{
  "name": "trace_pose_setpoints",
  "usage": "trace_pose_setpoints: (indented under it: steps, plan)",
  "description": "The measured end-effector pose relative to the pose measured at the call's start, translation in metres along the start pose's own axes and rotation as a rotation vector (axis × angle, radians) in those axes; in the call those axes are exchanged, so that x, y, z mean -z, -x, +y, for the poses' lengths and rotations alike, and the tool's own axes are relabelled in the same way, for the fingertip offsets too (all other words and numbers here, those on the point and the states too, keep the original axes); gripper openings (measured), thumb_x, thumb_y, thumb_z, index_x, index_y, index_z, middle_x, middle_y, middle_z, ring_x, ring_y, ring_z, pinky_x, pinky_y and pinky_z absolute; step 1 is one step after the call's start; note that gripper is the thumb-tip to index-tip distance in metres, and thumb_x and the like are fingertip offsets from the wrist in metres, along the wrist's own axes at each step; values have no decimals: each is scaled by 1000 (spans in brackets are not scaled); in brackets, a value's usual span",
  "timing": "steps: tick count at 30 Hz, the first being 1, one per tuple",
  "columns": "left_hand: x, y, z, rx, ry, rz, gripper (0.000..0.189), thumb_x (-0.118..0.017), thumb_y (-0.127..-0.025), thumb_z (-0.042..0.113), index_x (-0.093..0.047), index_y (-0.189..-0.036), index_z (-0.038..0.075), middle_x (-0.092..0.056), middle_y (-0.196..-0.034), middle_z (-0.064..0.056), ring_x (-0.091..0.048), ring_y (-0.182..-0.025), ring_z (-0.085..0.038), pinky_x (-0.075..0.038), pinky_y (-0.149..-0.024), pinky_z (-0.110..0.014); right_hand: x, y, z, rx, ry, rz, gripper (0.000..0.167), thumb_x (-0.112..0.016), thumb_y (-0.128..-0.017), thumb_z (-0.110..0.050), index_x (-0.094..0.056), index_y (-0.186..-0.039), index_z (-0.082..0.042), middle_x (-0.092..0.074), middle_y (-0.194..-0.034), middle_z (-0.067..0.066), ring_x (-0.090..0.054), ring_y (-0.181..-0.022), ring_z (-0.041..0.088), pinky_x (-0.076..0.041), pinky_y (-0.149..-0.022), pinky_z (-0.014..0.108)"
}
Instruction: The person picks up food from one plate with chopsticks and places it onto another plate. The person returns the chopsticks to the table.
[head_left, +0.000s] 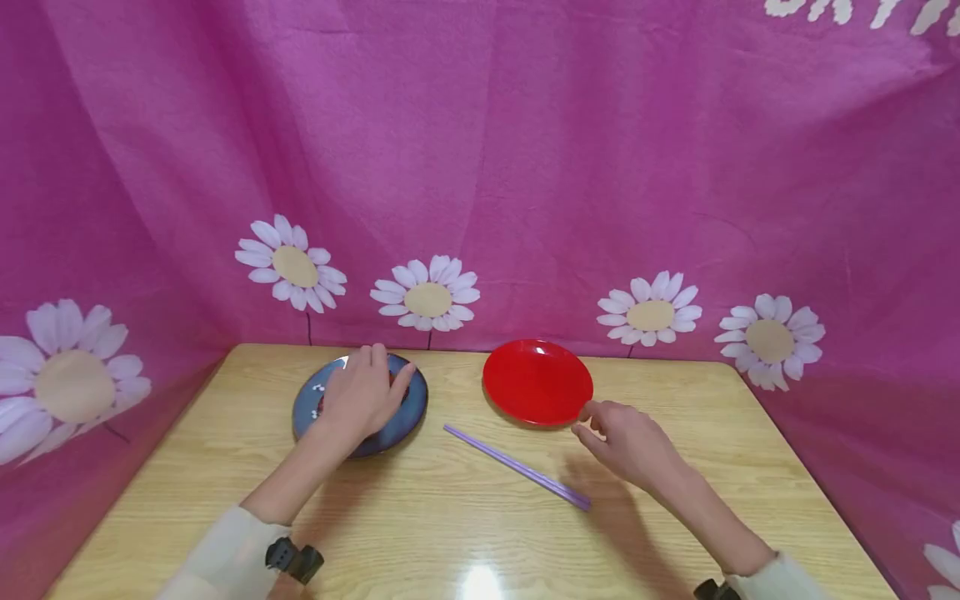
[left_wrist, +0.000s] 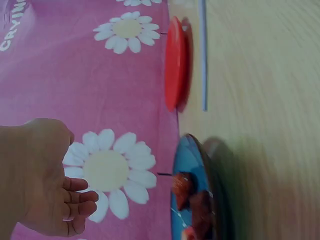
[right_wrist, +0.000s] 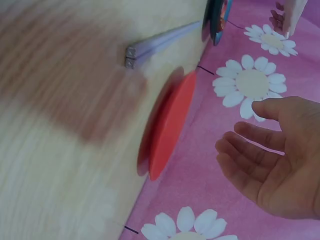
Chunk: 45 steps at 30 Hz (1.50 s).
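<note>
In the head view my left hand hovers over a blue plate, hiding much of it. Its fingers hang relaxed and grip nothing; the left wrist view shows a gap between them and the plate. Reddish-brown food pieces lie on that plate. My right hand, loosely curled and holding nothing, is raised by the near right rim of a red plate. A pair of purple chopsticks rests side by side on the table, left of the right hand and in front of the red plate.
The light wooden table ends at the back against a pink cloth printed with white daisies. More of this cloth hangs along both sides. The red plate sits near the back edge, to the right of the blue one.
</note>
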<state>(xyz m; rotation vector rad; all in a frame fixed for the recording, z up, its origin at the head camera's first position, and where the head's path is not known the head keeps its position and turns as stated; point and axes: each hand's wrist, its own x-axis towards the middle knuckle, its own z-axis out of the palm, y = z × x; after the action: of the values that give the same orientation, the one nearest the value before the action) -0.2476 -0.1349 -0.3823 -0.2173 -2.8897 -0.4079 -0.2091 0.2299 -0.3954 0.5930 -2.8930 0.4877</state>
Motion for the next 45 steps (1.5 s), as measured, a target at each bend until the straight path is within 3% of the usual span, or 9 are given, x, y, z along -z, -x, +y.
trace_pose_setpoints:
  steps: [7, 16, 25, 30, 34, 45]
  plan:
    - [-4, 12, -31, 52, -12, -36, 55, -46, -103, 44, -51, -105, -10, -58, -90, -19, -63, -85, -38, -52, -69, -50, -14, 4, -3, 72, -4, -59, 17, -77, -87, -15, -70, -98, -4, -57, -74, -6, -52, -66, 10, -48, -60, 28]
    - [-14, 29, -69, 159, -32, -97, 60, -47, -102, 43, -49, -110, -16, -57, -102, -28, -60, -94, -42, -50, -73, -58, -25, 8, -1, 140, -57, -107, 18, -75, -86, -11, -69, -99, -1, -63, -81, -1, -62, -74, 19, -53, -66, 32]
    - [-20, 42, -100, 201, -60, -176, 65, -41, -104, 44, -45, -119, -19, -55, -112, -32, -55, -104, -46, -44, -80, -63, -32, 6, -4, 152, -68, -155, 23, -78, -85, -13, -69, -103, -1, -65, -85, 3, -62, -77, 20, -53, -69, 34]
    - [-24, 45, -110, 209, -81, -196, 65, -41, -104, 42, -44, -123, -20, -53, -113, -33, -54, -105, -46, -43, -81, -64, -37, 5, -7, 89, -72, -198, 24, -78, -87, -15, -70, -105, -1, -66, -87, 3, -62, -80, 19, -54, -71, 36]
    - [-24, 45, -115, 198, -106, -203, 65, -41, -105, 42, -43, -123, -21, -53, -109, -33, -54, -102, -47, -44, -80, -63, -41, 7, -7, 96, -80, -194, 21, -76, -88, -14, -70, -103, -1, -66, -87, 3, -63, -80, 20, -54, -72, 37]
    - [-28, 39, -136, 125, -166, -156, 59, -40, -105, 40, -47, -113, -17, -54, -96, -27, -56, -95, -45, -45, -75, -59, -53, 11, -5, 253, -23, -84, 13, -73, -87, -7, -70, -98, -2, -65, -85, 5, -67, -75, 20, -56, -67, 34]
